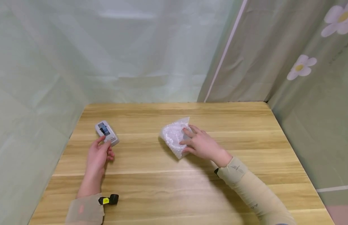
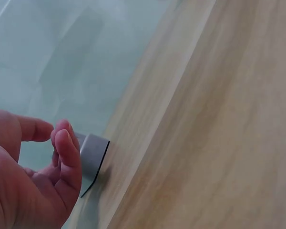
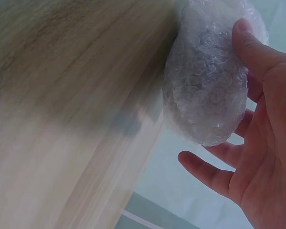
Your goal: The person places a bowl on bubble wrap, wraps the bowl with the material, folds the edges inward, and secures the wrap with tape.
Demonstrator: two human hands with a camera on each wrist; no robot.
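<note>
On the left of the table lies a small pale grey device (image 1: 107, 132) with rounded corners and a dark blue-and-black window on its upper face. My left hand (image 1: 98, 154) has thumb and index finger at its near end, the other fingers curled loosely beneath. In the left wrist view, those fingers partly hide the grey casing (image 2: 93, 157) with its black lower edge. Near the middle, my right hand (image 1: 203, 144) holds a bundle in clear bubble wrap (image 1: 173, 136). The thumb presses one side and fingers lie behind it; the wrapped contents are blurred by the wrap.
A wood-grain table (image 1: 151, 190) lies beneath both hands. Pale green curtains (image 1: 151, 56) hang along its back and sides, with white flowers (image 1: 301, 67) at the right. A black wrist strap (image 1: 109, 200) shows at the left sleeve.
</note>
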